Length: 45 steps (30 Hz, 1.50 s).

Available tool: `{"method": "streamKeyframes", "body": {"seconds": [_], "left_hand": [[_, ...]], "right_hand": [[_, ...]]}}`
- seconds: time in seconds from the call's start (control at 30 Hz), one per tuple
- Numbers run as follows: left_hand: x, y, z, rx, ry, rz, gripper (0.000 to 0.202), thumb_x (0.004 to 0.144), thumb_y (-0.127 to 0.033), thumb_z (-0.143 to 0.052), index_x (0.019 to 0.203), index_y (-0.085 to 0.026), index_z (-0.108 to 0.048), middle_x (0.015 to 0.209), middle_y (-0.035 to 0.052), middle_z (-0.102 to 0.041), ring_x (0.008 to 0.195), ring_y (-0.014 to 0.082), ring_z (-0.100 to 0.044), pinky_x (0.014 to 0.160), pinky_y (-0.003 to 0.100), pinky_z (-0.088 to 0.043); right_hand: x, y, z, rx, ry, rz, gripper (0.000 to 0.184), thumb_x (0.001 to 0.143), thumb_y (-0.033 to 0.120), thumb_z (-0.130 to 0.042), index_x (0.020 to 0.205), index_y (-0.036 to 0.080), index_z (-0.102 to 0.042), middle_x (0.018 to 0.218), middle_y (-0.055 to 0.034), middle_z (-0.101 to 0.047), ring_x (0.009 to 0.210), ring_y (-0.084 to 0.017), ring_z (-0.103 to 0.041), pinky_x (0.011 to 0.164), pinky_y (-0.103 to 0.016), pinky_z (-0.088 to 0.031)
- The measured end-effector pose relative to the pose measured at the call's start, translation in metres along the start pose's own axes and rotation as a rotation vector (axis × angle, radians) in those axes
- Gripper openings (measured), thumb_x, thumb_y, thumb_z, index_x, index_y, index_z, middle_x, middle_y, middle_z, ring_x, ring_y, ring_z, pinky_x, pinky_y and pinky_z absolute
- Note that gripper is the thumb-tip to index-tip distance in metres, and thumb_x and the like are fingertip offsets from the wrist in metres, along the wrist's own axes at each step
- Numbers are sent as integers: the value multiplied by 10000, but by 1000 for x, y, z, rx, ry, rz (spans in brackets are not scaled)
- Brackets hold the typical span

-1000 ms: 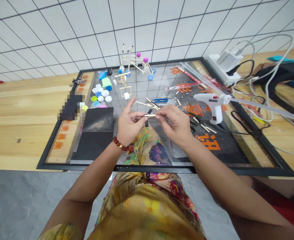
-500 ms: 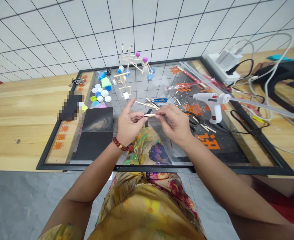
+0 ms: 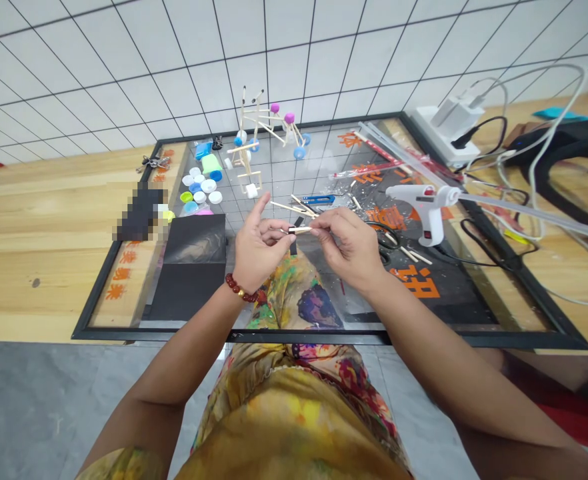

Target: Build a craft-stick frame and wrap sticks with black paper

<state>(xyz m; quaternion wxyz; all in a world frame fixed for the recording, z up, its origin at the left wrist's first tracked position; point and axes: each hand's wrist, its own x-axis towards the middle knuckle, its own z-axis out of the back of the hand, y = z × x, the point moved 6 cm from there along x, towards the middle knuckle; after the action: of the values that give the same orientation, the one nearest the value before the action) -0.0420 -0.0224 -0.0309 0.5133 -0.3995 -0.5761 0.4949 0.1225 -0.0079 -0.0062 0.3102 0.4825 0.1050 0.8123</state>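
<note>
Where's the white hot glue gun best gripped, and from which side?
Grip the white hot glue gun by its handle, from the near side: the handle points toward the person, away from the nozzle and the glue stick running rightward.

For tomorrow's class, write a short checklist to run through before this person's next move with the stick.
1. Stick pinched by the right hand: ok.
2. Stick also gripped by the left hand: cannot tell; the fingertips are very close.
3. Glue stick in the glue gun: ok.
4. Glue gun hot: cannot tell.
5. Spare sticks within reach: ok.
6. Scissors clear of both hands: ok.
</note>
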Motion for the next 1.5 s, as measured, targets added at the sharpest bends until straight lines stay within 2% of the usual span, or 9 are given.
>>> {"method": "streamKeyframes", "body": {"seconds": [0.37,1.1,1.5], "left_hand": [[0,0,0,-23,0,6,948,701,-141,-793,1522,-240,-331,876,23,-705,636,105,-645,567,198,-525],[-1,-2,-1,2,14,-17,939,707,-206,-810,1517,-249,-336,905,35,-712,645,116,-654,552,208,-521],[0,-1,-2,31,37,-64,952,730,-315,-828,1526,-270,-308,968,49,-700,626,103,-633,570,222,-512]], "right_hand": [[0,1,1,-12,-18,30,120,953,214,-527,901,232,-634,841,-45,-659,815,-199,-632,735,-348,-506],[-1,-1,0,-36,-6,-5,118,946,221,-523,884,233,-624,827,-51,-656,802,-211,-631,728,-350,-505],[-2,-2,0,-42,7,-11,108,941,213,-526,887,232,-617,845,-53,-663,816,-211,-631,730,-352,-503]]}}
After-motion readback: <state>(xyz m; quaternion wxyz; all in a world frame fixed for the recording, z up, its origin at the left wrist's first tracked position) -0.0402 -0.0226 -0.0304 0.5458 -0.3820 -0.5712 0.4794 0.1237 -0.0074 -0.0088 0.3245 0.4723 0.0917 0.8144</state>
